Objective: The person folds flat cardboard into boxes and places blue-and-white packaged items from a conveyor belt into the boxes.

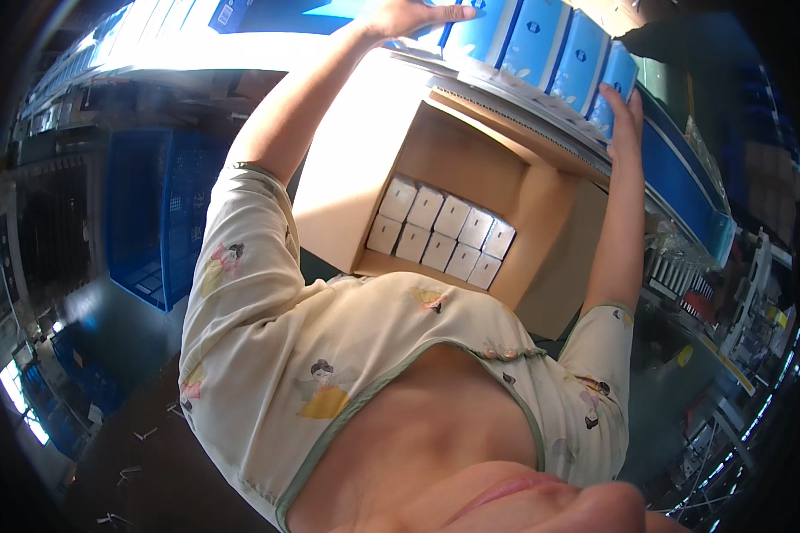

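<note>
left hand (409, 18) fingers out flat, pressing end of blue box row (542, 49) | right hand (625, 107) flat on row's other end | row squeezed between both hands above open carton (471, 178) | white boxes (440, 233) packed in carton bottom | blue crate (151, 213) to the left on floor

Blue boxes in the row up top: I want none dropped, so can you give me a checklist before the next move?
1. Left hand on the near end of the row of blue boxes: ok, it rests there.
2. Right hand on the far end box: ok, palm against it.
3. Grip firmness on the row: cannot tell.
4. Cardboard carton open below: ok, flaps apart.
5. Room in the carton: ok, the white boxes cover only the bottom.
6. Row straight: ok.
</note>
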{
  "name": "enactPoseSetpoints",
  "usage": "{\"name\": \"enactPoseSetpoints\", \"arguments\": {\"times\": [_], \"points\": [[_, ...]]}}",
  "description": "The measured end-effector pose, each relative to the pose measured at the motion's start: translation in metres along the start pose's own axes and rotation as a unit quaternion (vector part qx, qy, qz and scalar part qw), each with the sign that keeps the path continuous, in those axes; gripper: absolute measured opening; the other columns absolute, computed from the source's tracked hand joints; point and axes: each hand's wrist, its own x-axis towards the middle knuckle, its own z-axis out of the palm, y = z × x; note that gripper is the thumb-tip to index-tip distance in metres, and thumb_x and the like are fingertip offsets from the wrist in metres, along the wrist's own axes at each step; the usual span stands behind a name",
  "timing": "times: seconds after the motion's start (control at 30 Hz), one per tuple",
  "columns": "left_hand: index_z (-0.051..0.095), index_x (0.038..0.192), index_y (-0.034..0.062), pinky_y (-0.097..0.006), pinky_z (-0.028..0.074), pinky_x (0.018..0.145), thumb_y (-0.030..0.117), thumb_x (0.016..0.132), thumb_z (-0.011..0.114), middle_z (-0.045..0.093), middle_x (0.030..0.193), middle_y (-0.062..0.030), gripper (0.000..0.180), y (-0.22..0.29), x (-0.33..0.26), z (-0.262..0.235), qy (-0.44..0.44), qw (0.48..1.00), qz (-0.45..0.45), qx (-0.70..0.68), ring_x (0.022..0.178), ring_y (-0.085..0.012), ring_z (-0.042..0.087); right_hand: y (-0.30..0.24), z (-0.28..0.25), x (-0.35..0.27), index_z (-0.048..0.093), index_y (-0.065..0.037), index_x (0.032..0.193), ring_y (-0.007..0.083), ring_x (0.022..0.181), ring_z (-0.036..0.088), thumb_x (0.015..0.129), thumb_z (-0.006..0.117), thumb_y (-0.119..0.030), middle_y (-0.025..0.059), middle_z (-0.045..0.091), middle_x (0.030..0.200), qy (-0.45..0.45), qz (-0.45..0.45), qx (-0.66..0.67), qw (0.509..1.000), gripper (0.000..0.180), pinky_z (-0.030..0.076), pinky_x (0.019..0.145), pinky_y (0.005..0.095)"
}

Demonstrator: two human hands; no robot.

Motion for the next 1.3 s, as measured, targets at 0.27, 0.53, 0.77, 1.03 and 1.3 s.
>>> {"name": "enactPoseSetpoints", "arguments": {"times": [0.27,0.53,0.77,1.03,1.3], "points": [[0.030,0.119,-0.0046,-0.032,0.051,0.074,0.031,0.066,0.075,0.054,0.105,-0.0203,0.078,0.012,-0.128,0.043,0.178,0.946,0.232,-0.139,0.090,-0.0270,0.059,-0.021,-0.038,-0.147,0.026,0.006,0.122,0.0290,0.100,0.051,0.072,0.064,-0.021,0.0207,0.042,0.117,0.129,-0.350,-0.094,0.923,0.068,0.048,0.082,0.0402],[0.023,0.126,-0.0055,-0.036,0.050,0.073,0.057,0.063,0.066,0.059,0.097,-0.0213,0.099,-0.048,-0.178,0.137,-0.064,0.981,-0.180,0.034,0.085,-0.0311,0.062,0.106,-0.036,-0.204,0.029,0.004,0.123,0.0244,0.100,0.049,0.064,0.076,-0.024,0.0169,0.045,0.114,-0.015,0.109,-0.002,0.994,0.081,0.041,0.085,0.0340],[0.047,0.119,-0.0020,-0.037,0.046,0.079,0.076,0.071,0.036,0.058,0.107,-0.0148,0.092,-0.155,-0.083,0.247,-0.315,0.827,-0.234,0.404,0.094,-0.0271,0.059,0.245,0.044,-0.088,0.028,0.007,0.126,0.0329,0.116,0.042,0.066,0.044,-0.075,0.0256,0.039,0.126,-0.308,0.317,-0.487,0.753,0.103,0.034,0.095,0.0383],[0.046,0.124,0.0121,-0.040,0.026,0.101,0.054,0.085,0.032,0.038,0.134,-0.0077,0.059,-0.233,-0.038,0.304,-0.437,0.848,-0.231,0.191,0.125,-0.0249,0.033,0.340,0.072,-0.058,0.055,0.001,0.113,0.0303,0.116,0.042,0.082,0.035,-0.062,0.0207,0.048,0.122,-0.357,0.188,-0.323,0.856,0.073,0.029,0.098,0.0317],[0.044,0.126,0.0095,-0.037,0.031,0.099,0.058,0.086,0.030,0.046,0.125,-0.0138,0.064,-0.133,-0.058,0.193,-0.270,0.962,-0.036,-0.016,0.121,-0.0250,0.039,0.263,0.056,-0.043,0.050,-0.001,0.117,0.0286,0.116,0.043,0.087,0.033,-0.053,0.0203,0.048,0.122,-0.409,0.158,-0.303,0.846,0.063,0.032,0.096,0.0330]]}}
